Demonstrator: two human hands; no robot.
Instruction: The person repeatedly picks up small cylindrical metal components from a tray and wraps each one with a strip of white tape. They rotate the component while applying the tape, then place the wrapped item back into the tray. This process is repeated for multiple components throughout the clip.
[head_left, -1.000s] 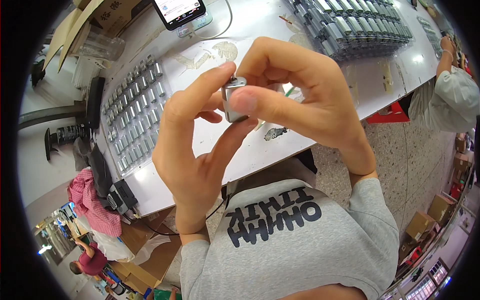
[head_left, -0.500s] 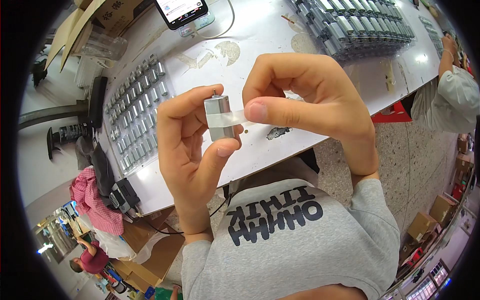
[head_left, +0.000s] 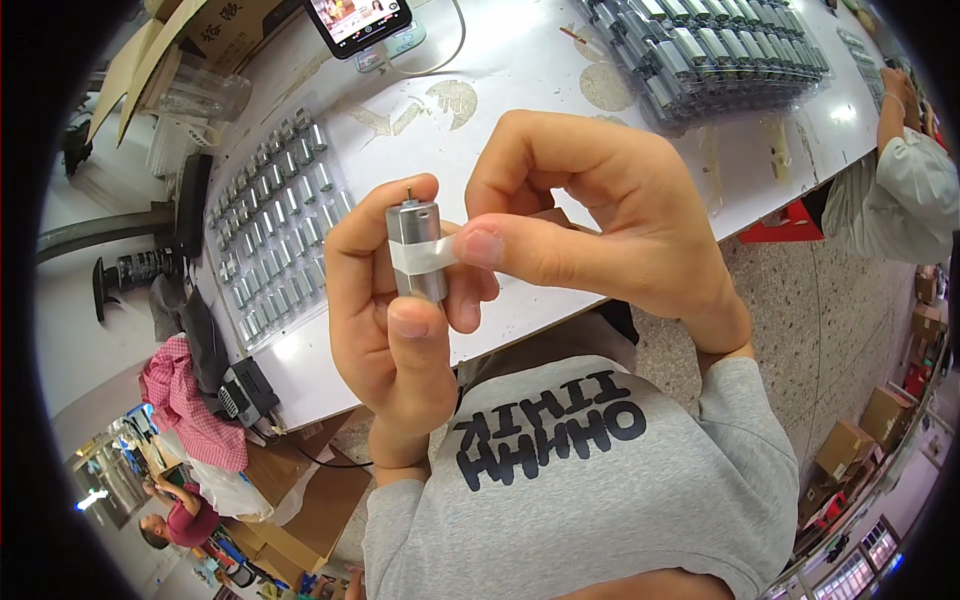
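- While the small metal motor (head_left: 415, 250) stands upright, shaft up, above the white table's (head_left: 520, 90) near edge, a strip of clear tape (head_left: 425, 254) lies partly round its middle: the wrapping step looks to be in hand.
- Next, I judge, the strip needs drawing round tight and pressing flat.
- The left hand (head_left: 390, 300) is closed on the motor, thumb at its base.
- The right hand (head_left: 590, 215) pinches the tape's free end, fingers curled.
- Trays of motors (head_left: 275, 225) lie behind.

A white bench (head_left: 520, 90) carries two clear plastic trays of small silver cylinders (head_left: 275, 225) (head_left: 710, 50), and a propped smartphone (head_left: 358, 20).
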